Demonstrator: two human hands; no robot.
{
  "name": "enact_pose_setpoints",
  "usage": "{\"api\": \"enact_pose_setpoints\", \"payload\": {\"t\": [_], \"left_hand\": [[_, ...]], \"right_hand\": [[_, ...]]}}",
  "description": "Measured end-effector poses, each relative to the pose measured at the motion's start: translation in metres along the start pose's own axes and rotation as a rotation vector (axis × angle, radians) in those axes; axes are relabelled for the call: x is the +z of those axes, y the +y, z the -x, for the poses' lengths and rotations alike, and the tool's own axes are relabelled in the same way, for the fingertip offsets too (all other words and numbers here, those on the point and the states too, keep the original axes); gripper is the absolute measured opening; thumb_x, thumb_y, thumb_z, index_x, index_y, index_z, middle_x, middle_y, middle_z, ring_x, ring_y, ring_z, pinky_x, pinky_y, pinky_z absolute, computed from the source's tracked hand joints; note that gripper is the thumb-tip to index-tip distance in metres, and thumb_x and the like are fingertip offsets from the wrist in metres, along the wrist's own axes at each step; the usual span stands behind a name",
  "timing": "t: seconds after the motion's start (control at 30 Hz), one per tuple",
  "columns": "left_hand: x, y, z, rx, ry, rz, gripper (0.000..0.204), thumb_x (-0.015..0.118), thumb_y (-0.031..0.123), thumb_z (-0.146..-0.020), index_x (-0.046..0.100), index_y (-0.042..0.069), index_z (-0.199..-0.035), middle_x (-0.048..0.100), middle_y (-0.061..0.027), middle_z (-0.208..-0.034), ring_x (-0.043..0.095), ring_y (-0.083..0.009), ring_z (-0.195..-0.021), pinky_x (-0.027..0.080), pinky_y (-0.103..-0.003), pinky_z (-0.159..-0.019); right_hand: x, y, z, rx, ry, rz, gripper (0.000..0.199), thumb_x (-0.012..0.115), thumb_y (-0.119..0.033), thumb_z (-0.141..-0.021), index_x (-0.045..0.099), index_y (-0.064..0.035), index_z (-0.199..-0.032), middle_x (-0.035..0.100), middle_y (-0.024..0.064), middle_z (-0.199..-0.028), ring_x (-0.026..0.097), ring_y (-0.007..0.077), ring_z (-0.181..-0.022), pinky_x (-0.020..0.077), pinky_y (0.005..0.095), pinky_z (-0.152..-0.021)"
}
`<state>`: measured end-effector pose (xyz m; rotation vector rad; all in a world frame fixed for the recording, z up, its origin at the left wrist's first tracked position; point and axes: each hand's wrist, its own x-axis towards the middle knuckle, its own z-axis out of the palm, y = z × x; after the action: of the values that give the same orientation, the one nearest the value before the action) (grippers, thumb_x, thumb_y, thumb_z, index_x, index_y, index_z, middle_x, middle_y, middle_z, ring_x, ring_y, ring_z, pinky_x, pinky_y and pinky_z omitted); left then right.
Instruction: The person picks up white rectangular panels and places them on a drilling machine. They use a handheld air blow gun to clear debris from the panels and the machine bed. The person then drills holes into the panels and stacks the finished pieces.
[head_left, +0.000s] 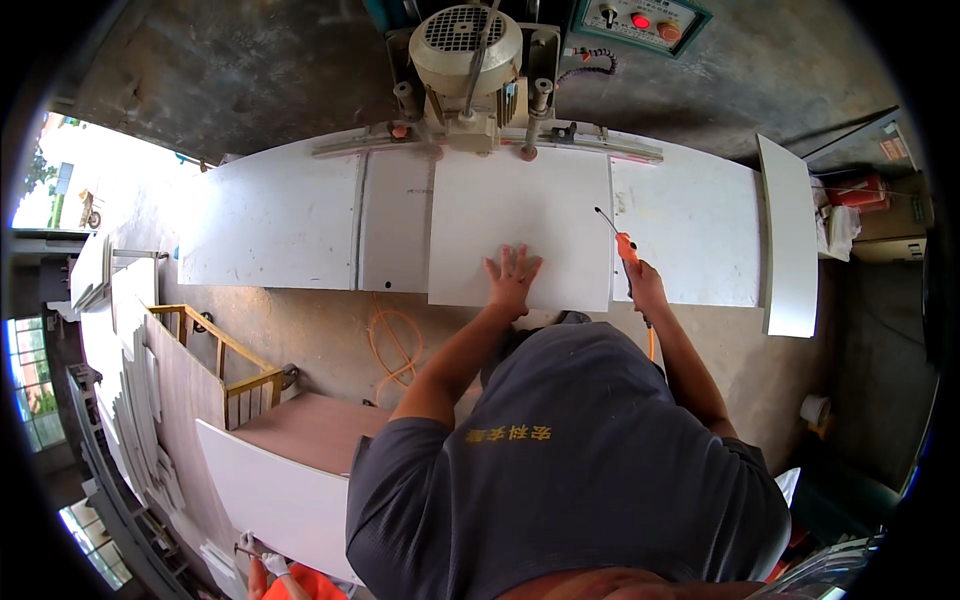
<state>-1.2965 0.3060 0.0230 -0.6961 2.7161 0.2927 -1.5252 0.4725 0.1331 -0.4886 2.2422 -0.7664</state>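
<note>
My left hand (512, 280) lies flat with fingers spread on a white rectangular panel (520, 215), near its front edge. The panel rests on the white machine table (690, 245), with its far edge below a boring machine's motor head (466, 50). In my right hand (648, 288) is an orange air blow gun (627, 247). Its thin dark nozzle points to the far left, over the panel's right edge. An orange hose (651, 343) runs down from the gun. My fingers wrap its grip, so the trigger is hidden.
A control box (640, 22) with a lit red button hangs at the back. A white board (790, 240) leans at the table's right end. Stacked panels (150, 420) and a yellow-framed cart (245, 365) stand left. A co-worker's gloved hands (262, 555) work at the lower left.
</note>
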Motion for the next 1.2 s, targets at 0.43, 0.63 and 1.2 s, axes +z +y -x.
{"api": "enact_pose_setpoints", "payload": {"t": [0.43, 0.63, 1.2], "left_hand": [[0.010, -0.061, 0.053, -0.591, 0.810, 0.895, 0.070, 0.074, 0.022, -0.074, 0.042, 0.001, -0.132, 0.044, -0.0217, -0.134, 0.037, -0.0371, -0.126, 0.028, -0.047, -0.109], [0.105, -0.104, 0.073, -1.110, 0.764, 2.141, 0.049, 0.069, 0.030, -0.086, 0.049, -0.003, -0.116, 0.057, -0.0149, -0.103, 0.061, -0.0279, -0.082, 0.054, -0.041, -0.063], [0.116, -0.150, 0.168, -0.945, 0.763, 2.353, 0.033, 0.063, 0.030, -0.092, 0.052, 0.003, -0.108, 0.064, -0.0081, -0.092, 0.066, -0.0216, -0.075, 0.058, -0.038, -0.060]], "right_hand": [[-0.035, 0.049, 0.046, 0.191, -0.415, 0.151, 0.043, 0.047, -0.044, -0.096, 0.054, -0.0044, -0.081, 0.049, 0.0019, -0.058, 0.048, 0.0121, -0.043, 0.0400, 0.0283, -0.035], [0.023, -0.036, 0.023, 0.159, -0.760, -0.058, 0.048, 0.046, -0.042, -0.098, 0.047, -0.0041, -0.128, 0.066, 0.0082, -0.092, 0.062, 0.0116, -0.081, 0.0410, 0.0244, -0.038], [0.030, -0.152, -0.009, -0.258, -0.490, 0.604, 0.050, 0.051, -0.047, -0.091, 0.058, -0.0081, -0.122, 0.056, 0.0037, -0.068, 0.052, 0.0119, -0.053, 0.0363, 0.0284, -0.043]]}}
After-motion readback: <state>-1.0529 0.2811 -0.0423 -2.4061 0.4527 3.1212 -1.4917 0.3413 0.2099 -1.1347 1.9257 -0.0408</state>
